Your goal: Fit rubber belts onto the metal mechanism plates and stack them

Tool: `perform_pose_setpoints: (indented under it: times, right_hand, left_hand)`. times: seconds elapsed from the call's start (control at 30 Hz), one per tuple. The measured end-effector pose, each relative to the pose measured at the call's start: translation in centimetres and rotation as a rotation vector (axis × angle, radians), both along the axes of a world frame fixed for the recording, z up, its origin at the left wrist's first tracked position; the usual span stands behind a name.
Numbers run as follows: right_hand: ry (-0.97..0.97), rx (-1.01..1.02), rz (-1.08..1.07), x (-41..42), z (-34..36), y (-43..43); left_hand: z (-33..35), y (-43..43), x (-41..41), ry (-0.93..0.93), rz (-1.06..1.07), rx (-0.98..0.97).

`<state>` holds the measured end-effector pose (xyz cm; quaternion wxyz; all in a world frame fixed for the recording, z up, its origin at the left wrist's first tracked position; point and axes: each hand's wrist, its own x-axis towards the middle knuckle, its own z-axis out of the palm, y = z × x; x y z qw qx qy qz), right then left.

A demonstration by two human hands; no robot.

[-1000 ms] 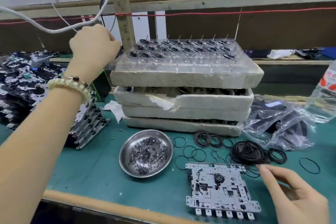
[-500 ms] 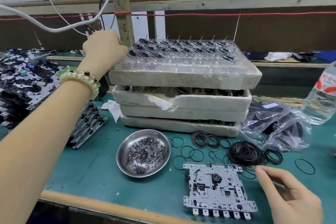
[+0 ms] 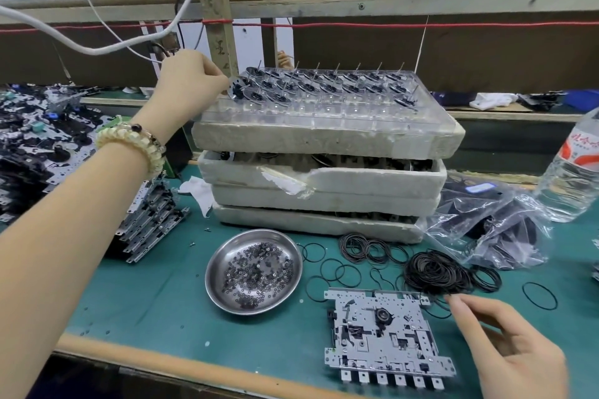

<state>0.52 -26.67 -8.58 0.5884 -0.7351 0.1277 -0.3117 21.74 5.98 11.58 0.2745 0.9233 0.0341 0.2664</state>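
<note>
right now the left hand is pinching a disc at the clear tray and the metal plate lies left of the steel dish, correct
Not quite: in the head view the metal plate lies right of the steel dish. The left hand does pinch a disc at the clear tray.

Dish point(image 3: 223, 282) left of plate point(image 3: 382, 334), belts point(image 3: 434, 272) behind.

Mechanism plate point(image 3: 385, 334) lies flat before me. Black belt pile point(image 3: 434, 272) sits just beyond its far-right corner. Plate stack point(image 3: 152, 214) leans at my left.
</note>
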Motion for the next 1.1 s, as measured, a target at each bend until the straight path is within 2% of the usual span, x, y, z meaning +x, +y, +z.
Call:
perform_pose_setpoints:
  times: [0.33,0.5,0.63,0.73,0.8,0.93,1.1]
  right_hand:
    - [0.020,-0.019,-0.005,-0.1,0.0,-0.1]
    - [0.008,-0.013,0.012,-0.3,0.0,-0.3]
    - [-0.102,0.159,0.111,-0.7,1.7,0.1]
    - [-0.112,0.469,0.279,-1.1,3.5,0.7]
    - [-0.103,0.584,0.421,-1.5,4.8,1.2]
    - [-0.060,0.526,0.529,-2.3,6.7,2.5]
    - [-0.021,0.341,0.492,-2.8,6.8,3.7]
  left_hand:
    - [-0.5,0.1,-1.1,-0.223,0.063,-0.272]
    - [-0.9,-1.4,-6.4,-0.272,-0.092,-0.437]
    - [-5.2,-4.5,-13.3,-0.210,-0.291,-0.673]
    - [-9.7,-7.7,-17.5,-0.087,-0.356,-0.885]
    - [-12.3,-9.6,-19.2,0.006,-0.368,-1.012]
    - [-15.1,-12.2,-21.0,0.120,-0.403,-1.153]
    - [-15.7,-13.2,-21.9,0.155,-0.426,-1.129]
